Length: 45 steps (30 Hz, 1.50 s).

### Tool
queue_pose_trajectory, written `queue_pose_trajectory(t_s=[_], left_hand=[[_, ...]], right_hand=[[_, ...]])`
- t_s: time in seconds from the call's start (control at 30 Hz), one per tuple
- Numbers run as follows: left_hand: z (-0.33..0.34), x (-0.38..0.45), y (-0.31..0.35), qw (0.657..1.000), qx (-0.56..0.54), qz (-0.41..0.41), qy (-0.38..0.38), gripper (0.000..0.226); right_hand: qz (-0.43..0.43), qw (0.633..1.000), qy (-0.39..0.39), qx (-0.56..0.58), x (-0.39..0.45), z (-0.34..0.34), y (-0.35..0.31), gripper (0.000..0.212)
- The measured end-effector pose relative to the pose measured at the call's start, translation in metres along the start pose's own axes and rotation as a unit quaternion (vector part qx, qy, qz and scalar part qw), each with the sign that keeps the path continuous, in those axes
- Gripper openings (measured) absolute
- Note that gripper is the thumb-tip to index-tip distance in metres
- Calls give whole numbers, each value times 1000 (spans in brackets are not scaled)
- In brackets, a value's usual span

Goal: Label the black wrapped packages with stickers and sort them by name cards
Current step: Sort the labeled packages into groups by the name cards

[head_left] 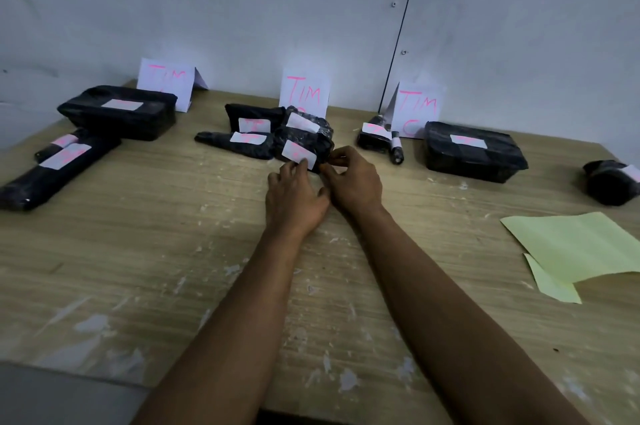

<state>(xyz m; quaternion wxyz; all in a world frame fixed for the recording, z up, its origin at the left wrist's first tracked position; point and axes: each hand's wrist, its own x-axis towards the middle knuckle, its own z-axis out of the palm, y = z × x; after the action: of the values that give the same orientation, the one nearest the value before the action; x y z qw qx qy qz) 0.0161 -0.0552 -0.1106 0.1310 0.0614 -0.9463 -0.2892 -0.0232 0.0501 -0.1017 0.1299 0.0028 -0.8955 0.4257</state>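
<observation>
Three folded name cards stand along the wall: left point(166, 82), middle point(304, 92), right point(417, 106), each with pink lettering. Black wrapped packages with white stickers lie in a group before each. In front of the middle card, my left hand point(294, 189) and my right hand point(349, 179) meet at the near edge of a small black package point(311, 144). My left fingertips touch its white sticker point(298, 154). My right fingers are curled and pinch the package's near right corner.
Yellow-green backing paper point(575, 244) lies at the right of the wooden table point(173, 251). A lone stickered black package point(611, 182) sits at the far right. Large black boxes sit at the left point(117, 113) and right point(474, 154).
</observation>
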Motion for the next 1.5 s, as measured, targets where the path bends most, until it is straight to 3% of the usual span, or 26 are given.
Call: queue_pose_trajectory(t_s=[0.3, 0.47, 0.6, 0.73, 0.83, 1.03, 1.17, 1.37, 1.5], left_hand=[[2, 2, -2, 1000, 2, -3, 11, 61], [0, 0, 0, 999, -27, -4, 30, 50], [-1, -4, 5, 991, -105, 58, 53, 32], [0, -16, 13, 985, -123, 120, 27, 14], [5, -28, 26, 981, -129, 143, 2, 13], [28, -54, 67, 957, -128, 243, -91, 17], [40, -58, 77, 946, -87, 299, -91, 22], [47, -59, 82, 958, -82, 265, -66, 23], [58, -73, 105, 951, -78, 284, -93, 23]], right_hand=[[-19, 1000, -18, -17, 2, 3, 5, 24], [-20, 998, 21, 53, -4, 2, 7, 23], [-21, 994, 65, 79, -14, -9, 10, 17], [5, 993, 67, 96, -29, -29, 19, 17], [11, 993, 61, 104, -46, -50, 27, 16], [-72, 990, 110, 47, -80, -106, 49, 13], [-92, 978, 173, -71, -90, -151, 75, 14], [34, 948, 149, -279, -97, -187, 98, 43], [160, 936, 74, -303, -93, -197, 112, 62]])
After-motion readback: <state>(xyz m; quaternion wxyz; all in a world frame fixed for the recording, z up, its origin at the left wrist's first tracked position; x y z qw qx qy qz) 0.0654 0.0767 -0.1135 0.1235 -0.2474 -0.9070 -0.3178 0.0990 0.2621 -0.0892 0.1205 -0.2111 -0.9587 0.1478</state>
